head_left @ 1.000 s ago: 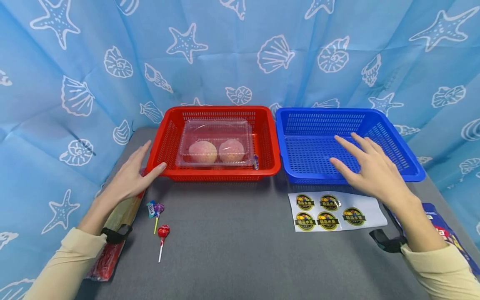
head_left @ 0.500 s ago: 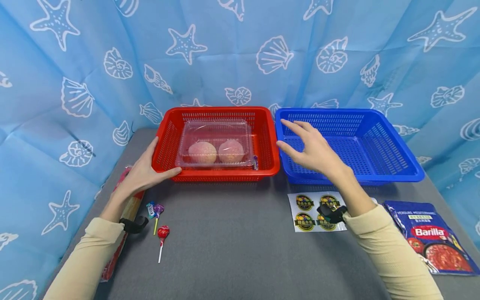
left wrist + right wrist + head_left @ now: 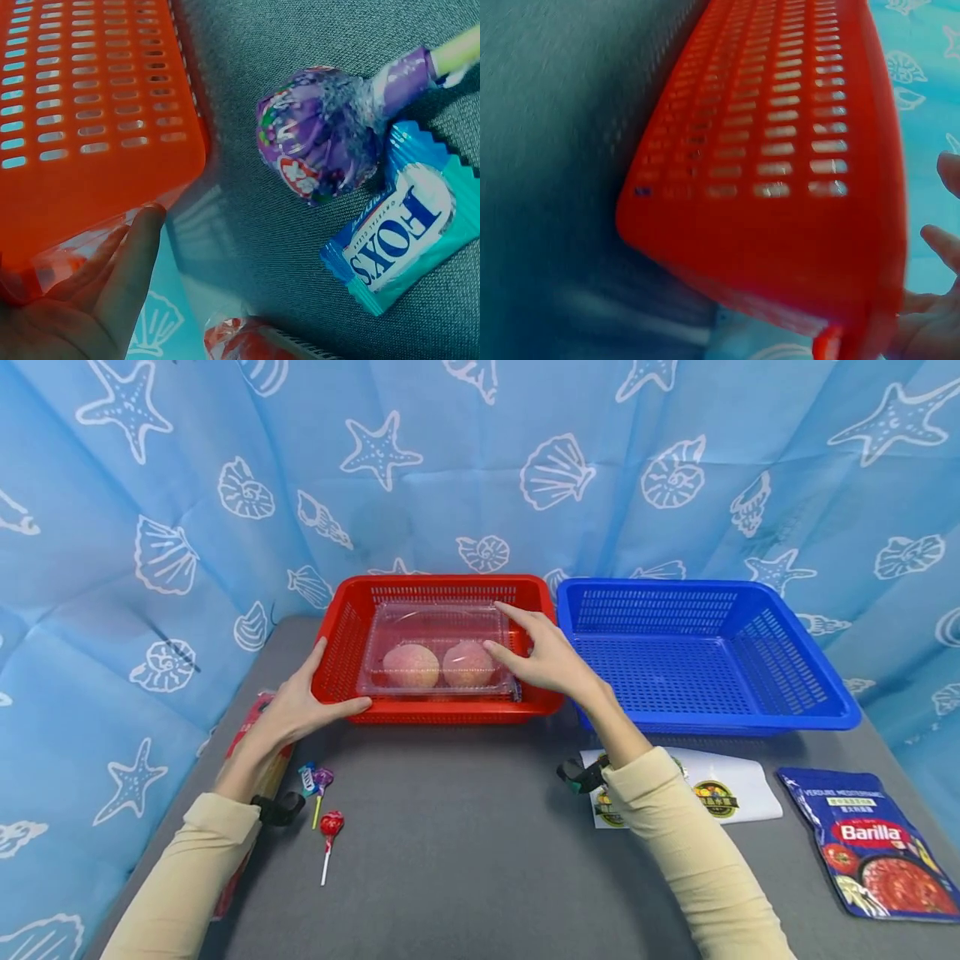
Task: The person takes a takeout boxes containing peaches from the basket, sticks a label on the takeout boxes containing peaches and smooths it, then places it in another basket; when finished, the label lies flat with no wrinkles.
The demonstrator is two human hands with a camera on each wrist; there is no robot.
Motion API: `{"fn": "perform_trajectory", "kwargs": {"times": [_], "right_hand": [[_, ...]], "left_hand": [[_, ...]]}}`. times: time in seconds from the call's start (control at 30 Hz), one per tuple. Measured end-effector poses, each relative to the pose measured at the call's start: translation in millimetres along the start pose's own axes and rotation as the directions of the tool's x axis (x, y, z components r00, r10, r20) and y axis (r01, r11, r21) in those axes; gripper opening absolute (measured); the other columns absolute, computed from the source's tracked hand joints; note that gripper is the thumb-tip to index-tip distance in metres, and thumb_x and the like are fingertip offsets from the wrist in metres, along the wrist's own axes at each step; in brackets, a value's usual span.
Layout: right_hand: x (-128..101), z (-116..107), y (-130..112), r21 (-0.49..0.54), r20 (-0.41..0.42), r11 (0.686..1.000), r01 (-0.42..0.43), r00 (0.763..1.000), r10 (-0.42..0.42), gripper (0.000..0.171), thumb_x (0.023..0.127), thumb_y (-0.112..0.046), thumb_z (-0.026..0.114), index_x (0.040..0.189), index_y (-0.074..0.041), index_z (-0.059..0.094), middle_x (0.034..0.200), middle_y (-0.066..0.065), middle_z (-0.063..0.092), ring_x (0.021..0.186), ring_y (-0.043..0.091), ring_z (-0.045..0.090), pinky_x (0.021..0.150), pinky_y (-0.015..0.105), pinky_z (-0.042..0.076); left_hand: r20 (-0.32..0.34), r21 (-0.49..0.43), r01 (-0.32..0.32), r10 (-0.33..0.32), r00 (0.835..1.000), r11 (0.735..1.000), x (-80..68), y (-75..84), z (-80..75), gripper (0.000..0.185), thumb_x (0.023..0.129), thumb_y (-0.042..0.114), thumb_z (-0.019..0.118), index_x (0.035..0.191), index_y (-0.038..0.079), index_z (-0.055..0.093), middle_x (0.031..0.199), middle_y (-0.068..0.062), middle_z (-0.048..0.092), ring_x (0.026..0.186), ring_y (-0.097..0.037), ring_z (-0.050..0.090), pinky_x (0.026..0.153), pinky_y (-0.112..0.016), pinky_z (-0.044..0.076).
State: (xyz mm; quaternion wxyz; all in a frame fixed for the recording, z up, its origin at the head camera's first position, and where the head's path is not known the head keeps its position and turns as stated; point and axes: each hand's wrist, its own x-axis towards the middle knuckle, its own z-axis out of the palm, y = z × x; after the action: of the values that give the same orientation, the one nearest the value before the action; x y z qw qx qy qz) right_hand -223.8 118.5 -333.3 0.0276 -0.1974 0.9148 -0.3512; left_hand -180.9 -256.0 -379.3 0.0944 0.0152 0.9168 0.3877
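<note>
Clamshell box (image 3: 438,647) of two peaches sits inside the red basket (image 3: 341,643). Right hand (image 3: 542,653) rests spread, fingers straight, on the box's right end; left hand (image 3: 300,706) lies released against the basket's front-left corner, thumb along its front wall.

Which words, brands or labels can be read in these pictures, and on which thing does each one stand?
"Barilla": on the blue sauce pouch at the table's right edge; a smaller line above it is too small to read.
"FOXS": on the blue candy wrapper beside the purple lollipop; the small print beside it is blurred.
Round stickers on the white sheet: the print is too small to read.
</note>
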Motion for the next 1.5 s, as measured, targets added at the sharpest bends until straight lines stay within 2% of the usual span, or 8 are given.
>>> {"fn": "perform_trajectory", "kwargs": {"times": [0.27, 0.53, 0.67, 0.87, 1.03, 1.13, 1.33, 1.5], "right_hand": [[16.3, 24.1, 1.9, 0.175, 0.152, 0.961, -0.215, 0.97, 0.189, 0.09, 0.095, -0.043, 0.066, 0.166, -0.029, 0.011, 0.168, 0.017, 0.024, 0.154, 0.038, 0.021, 0.12, 0.067, 0.031], [25.1, 35.3, 7.6, 0.446, 0.321, 0.776, -0.446, 0.889, 0.326, 0.112, 0.094, -0.036, 0.071, 0.163, -0.028, -0.017, 0.172, 0.011, 0.008, 0.154, 0.036, 0.023, 0.118, 0.059, 0.04], [28.9, 37.8, 7.7, 0.527, 0.35, 0.678, -0.513, 0.858, 0.377, 0.1, 0.093, -0.032, 0.073, 0.163, -0.025, 0.002, 0.163, 0.011, 0.026, 0.147, 0.035, 0.037, 0.108, 0.058, 0.051], [29.8, 39.6, 6.6, 0.569, 0.351, 0.635, -0.523, 0.852, 0.388, 0.076, 0.093, -0.033, 0.074, 0.154, -0.02, 0.03, 0.149, 0.011, 0.045, 0.131, 0.033, 0.051, 0.1, 0.05, 0.057], [30.5, 39.5, 6.2, 0.593, 0.35, 0.591, -0.547, 0.836, 0.422, 0.082, 0.093, -0.036, 0.074, 0.156, -0.02, 0.024, 0.148, 0.011, 0.044, 0.125, 0.03, 0.054, 0.097, 0.042, 0.059], [32.0, 38.3, 6.6, 0.636, 0.388, 0.519, -0.572, 0.818, 0.426, 0.088, 0.094, -0.032, 0.073, 0.158, -0.025, 0.013, 0.149, 0.011, 0.042, 0.123, 0.028, 0.056, 0.091, 0.036, 0.062], [36.3, 36.4, 7.3, 0.75, 0.473, 0.279, -0.6, 0.781, 0.409, 0.08, 0.096, -0.018, 0.071, 0.153, -0.03, 0.016, 0.147, 0.011, 0.04, 0.128, 0.029, 0.053, 0.08, 0.038, 0.064], [35.4, 34.6, 9.0, 0.761, 0.506, 0.219, -0.611, 0.77, 0.39, 0.055, 0.097, -0.019, 0.069, 0.145, -0.022, 0.042, 0.139, 0.008, 0.047, 0.127, 0.027, 0.052, 0.096, 0.043, 0.058]], "left_hand": [[-0.01, -0.026, -0.018, 0.017, 1.0, 1.0, -1.4, -2.3, 0.8, 0.123, 0.082, 0.057, 0.078, 0.165, 0.03, -0.009, 0.16, -0.017, 0.033, 0.141, -0.039, 0.038, 0.098, -0.056, 0.057], [-0.009, -0.033, -0.026, 0.025, 1.0, 0.999, 0.3, -2.1, 2.3, 0.123, 0.082, 0.059, 0.078, 0.165, 0.03, -0.008, 0.16, -0.017, 0.033, 0.141, -0.039, 0.038, 0.097, -0.055, 0.058], [-0.005, -0.032, -0.023, 0.023, 1.0, 0.999, 0.4, -2.0, 2.5, 0.123, 0.081, 0.06, 0.078, 0.164, 0.031, -0.009, 0.16, -0.018, 0.033, 0.14, -0.039, 0.039, 0.098, -0.056, 0.057], [-0.004, -0.037, -0.019, 0.019, 1.0, 0.999, -0.9, -1.6, 1.5, 0.123, 0.081, 0.06, 0.078, 0.164, 0.032, -0.009, 0.161, -0.016, 0.033, 0.141, -0.038, 0.038, 0.098, -0.056, 0.057], [-0.004, -0.035, -0.017, 0.017, 1.0, 0.999, -1.5, -1.2, 0.6, 0.123, 0.081, 0.059, 0.078, 0.163, 0.034, -0.01, 0.161, -0.017, 0.032, 0.141, -0.039, 0.038, 0.099, -0.056, 0.056], [-0.005, -0.032, -0.019, 0.019, 1.0, 0.999, -1.9, -1.3, 0.6, 0.122, 0.082, 0.058, 0.078, 0.164, 0.034, -0.009, 0.162, -0.016, 0.032, 0.141, -0.038, 0.038, 0.099, -0.056, 0.056], [-0.005, -0.04, -0.03, 0.03, 1.0, 0.999, -1.0, -1.4, 0.7, 0.121, 0.082, 0.057, 0.078, 0.164, 0.033, -0.009, 0.162, -0.016, 0.032, 0.142, -0.038, 0.038, 0.1, -0.057, 0.056], [0.0, -0.041, -0.031, 0.031, 1.0, 0.999, -0.8, -1.0, 0.5, 0.122, 0.083, 0.059, 0.077, 0.164, 0.033, -0.01, 0.162, -0.017, 0.031, 0.142, -0.039, 0.038, 0.102, -0.058, 0.054]]}}
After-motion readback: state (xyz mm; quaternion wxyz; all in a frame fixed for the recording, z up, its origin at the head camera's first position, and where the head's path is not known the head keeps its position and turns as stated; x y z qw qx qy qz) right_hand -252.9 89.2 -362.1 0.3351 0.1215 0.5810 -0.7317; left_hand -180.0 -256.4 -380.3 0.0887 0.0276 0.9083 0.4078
